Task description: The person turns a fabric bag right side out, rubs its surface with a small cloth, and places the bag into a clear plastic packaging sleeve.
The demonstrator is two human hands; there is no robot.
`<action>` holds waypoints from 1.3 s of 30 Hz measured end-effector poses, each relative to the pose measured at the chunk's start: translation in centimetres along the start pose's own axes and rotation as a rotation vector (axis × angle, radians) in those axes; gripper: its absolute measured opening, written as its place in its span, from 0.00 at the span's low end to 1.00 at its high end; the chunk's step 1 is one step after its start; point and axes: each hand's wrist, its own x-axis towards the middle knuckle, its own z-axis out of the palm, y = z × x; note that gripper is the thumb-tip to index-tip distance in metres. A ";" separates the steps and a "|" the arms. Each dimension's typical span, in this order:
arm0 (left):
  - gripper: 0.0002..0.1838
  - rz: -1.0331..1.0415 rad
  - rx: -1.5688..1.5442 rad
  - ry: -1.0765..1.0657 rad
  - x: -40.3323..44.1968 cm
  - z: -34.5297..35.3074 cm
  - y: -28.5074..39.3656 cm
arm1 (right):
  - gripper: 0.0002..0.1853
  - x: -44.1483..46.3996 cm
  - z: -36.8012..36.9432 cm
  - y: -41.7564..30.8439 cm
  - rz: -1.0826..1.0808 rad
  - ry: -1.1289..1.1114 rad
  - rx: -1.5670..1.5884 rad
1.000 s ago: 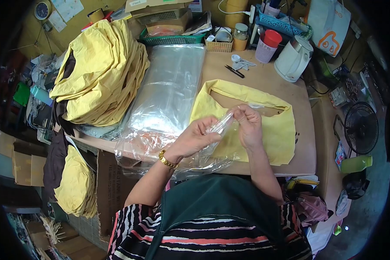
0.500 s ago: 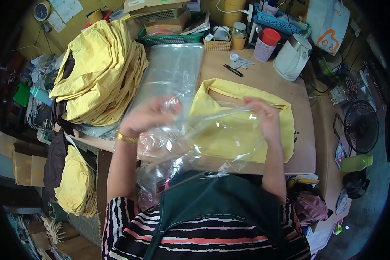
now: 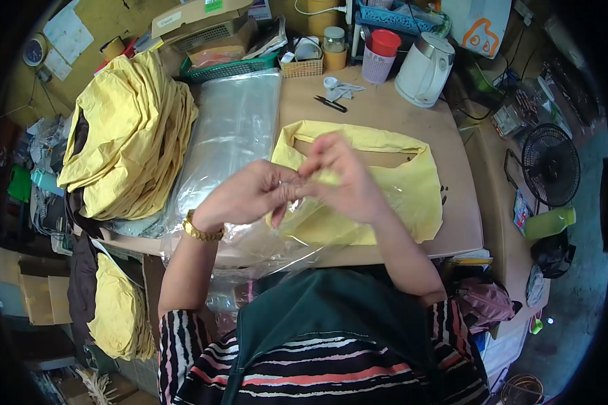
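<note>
My left hand [image 3: 250, 192], with a gold bracelet [image 3: 203, 228] at the wrist, is closed on the edge of a clear plastic bag [image 3: 250, 253]. The bag hangs down in front of me and partly over the yellow cloth bag [image 3: 398, 202], which lies flat on the table with its handle loop away from me. My right hand [image 3: 348, 182] meets the left over the cloth; motion blurs its fingers, so its hold on the plastic cannot be made out. Left of the cloth is a stack of clear plastic bags [image 3: 240, 108].
A tall pile of yellow cloth bags [image 3: 121, 135] stands at the left. Thread snips [image 3: 331, 103] lie behind the cloth bag. Along the back are a wicker basket [image 3: 302, 67], a red cup [image 3: 385, 42] and a white kettle [image 3: 424, 71]. A black fan [image 3: 550, 164] is at the right.
My hands were apart with the plastic stretched between them; now they have come together. My right hand has moved left. The view has shifted slightly.
</note>
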 end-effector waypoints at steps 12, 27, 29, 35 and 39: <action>0.17 -0.030 -0.247 0.159 -4.2 -8.4 -4.4 | 0.12 -4.2 -5.7 -0.3 0.066 -0.704 0.446; 0.17 0.278 -0.834 -0.051 -5.4 -7.9 -5.0 | 0.10 -6.4 -9.6 1.1 0.001 -0.820 0.689; 0.21 0.316 0.023 -0.354 -4.0 -8.3 -5.3 | 0.07 -9.1 -14.0 1.2 0.145 -0.515 0.806; 0.21 0.128 -0.780 0.180 -4.1 -7.3 -6.6 | 0.15 -6.6 -11.8 -1.2 0.591 -0.583 -0.043; 0.15 0.128 -0.310 -0.217 -3.9 -4.9 -9.1 | 0.17 -6.3 -13.0 2.7 0.360 0.582 0.901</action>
